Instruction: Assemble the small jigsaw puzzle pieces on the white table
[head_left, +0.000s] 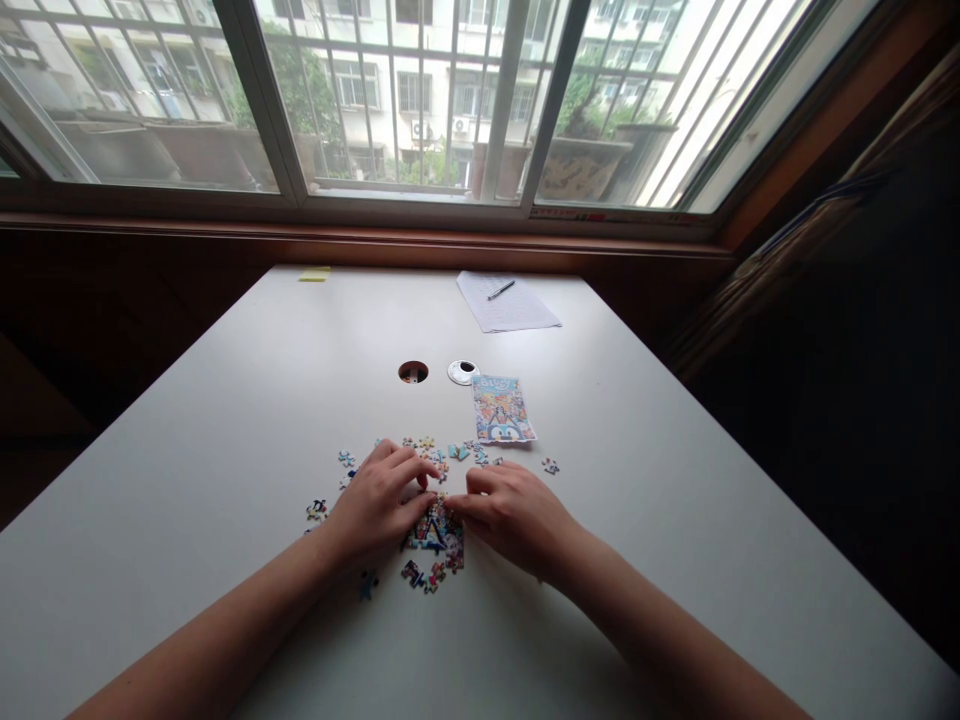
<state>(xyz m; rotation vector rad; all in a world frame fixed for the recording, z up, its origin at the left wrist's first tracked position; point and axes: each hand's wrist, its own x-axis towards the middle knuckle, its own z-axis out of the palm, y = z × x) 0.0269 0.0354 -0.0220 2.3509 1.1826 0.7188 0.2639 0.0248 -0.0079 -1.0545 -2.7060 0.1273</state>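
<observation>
A small joined cluster of colourful puzzle pieces [435,535] lies on the white table [675,520], between my two hands. My left hand [379,503] rests on its left side, fingers curled, fingertips pressing on the cluster's upper edge. My right hand [514,512] sits on the right side, its fingertips meeting the left hand's at a piece [442,497]. Loose pieces [442,452] are scattered just beyond my fingers, and more [316,510] lie to the left. A printed reference picture [502,408] lies flat behind them.
A round cable hole [412,372] and its white cap [463,372] sit mid-table. A sheet of paper [517,308] with a pen [501,290] lies at the far edge, with a yellow sticky pad [314,274] to the left. Windows run along the back.
</observation>
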